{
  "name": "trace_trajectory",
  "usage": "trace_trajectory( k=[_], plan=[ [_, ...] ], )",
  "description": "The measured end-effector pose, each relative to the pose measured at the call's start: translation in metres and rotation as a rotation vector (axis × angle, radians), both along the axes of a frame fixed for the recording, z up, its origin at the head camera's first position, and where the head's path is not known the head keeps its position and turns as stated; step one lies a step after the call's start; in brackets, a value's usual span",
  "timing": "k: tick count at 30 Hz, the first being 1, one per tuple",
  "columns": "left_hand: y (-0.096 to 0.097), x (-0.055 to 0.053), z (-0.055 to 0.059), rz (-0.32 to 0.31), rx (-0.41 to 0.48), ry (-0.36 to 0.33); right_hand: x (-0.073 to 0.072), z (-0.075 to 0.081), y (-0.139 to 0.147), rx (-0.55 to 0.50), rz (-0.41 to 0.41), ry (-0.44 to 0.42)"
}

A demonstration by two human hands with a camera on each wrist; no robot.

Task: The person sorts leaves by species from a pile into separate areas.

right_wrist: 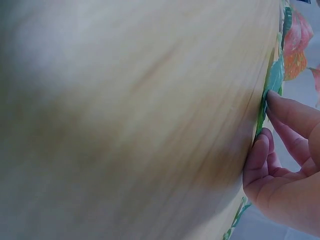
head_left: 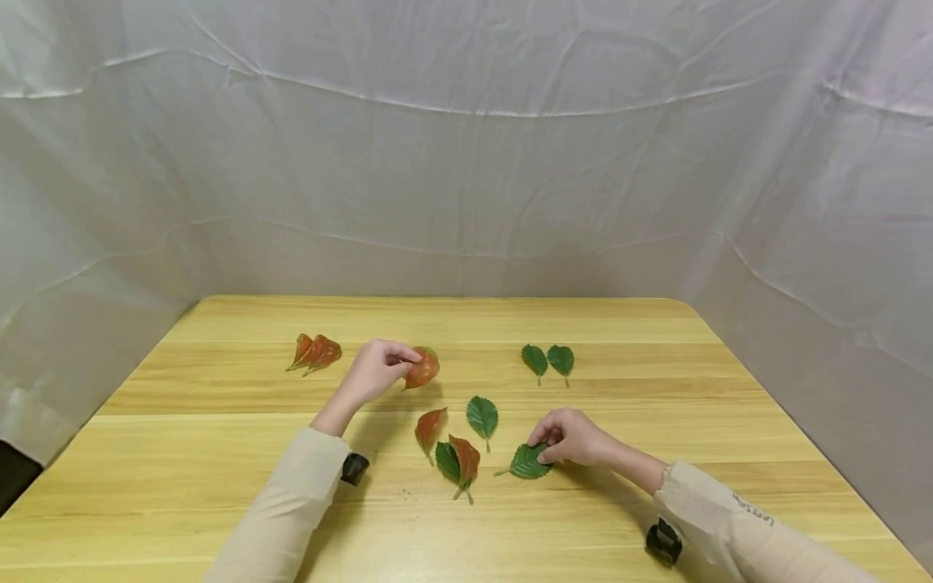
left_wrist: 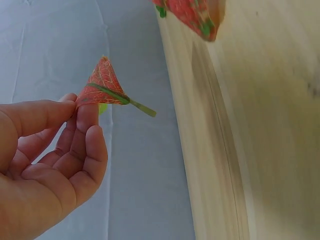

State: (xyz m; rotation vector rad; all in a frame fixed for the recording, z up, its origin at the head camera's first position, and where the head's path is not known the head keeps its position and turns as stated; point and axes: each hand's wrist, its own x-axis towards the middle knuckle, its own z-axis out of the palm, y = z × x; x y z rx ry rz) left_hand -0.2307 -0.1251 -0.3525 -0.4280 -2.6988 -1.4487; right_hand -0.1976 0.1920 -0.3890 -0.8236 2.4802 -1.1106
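Note:
Between thumb and fingertips, my left hand [head_left: 377, 371] pinches a red leaf [head_left: 423, 369]. In the left wrist view that red leaf [left_wrist: 104, 85] is held up off the table, its green stem pointing away from the hand [left_wrist: 55, 155]. My right hand [head_left: 572, 437] pinches the edge of a green leaf [head_left: 530, 461] low at the tabletop, thumb on its upper face. Between the hands lie a red leaf [head_left: 430, 431], another green leaf [head_left: 482, 418], and a red leaf [head_left: 466, 460] partly covering a green leaf [head_left: 447, 461].
Two overlapping red leaves [head_left: 321, 353] lie at the back left of the wooden table [head_left: 219, 453]. Farther right, two green leaves [head_left: 534, 359] sit side by side. Pale sheeting [head_left: 466, 178] hangs behind the table and along both sides.

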Motion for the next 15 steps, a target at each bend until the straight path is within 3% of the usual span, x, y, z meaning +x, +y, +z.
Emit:
trace_trajectory(
  k=[15],
  plan=[
    [-0.029,-0.011,0.001,0.082,0.02,-0.013,0.001,0.001,0.0,0.004,-0.001,0.006]
  ],
)
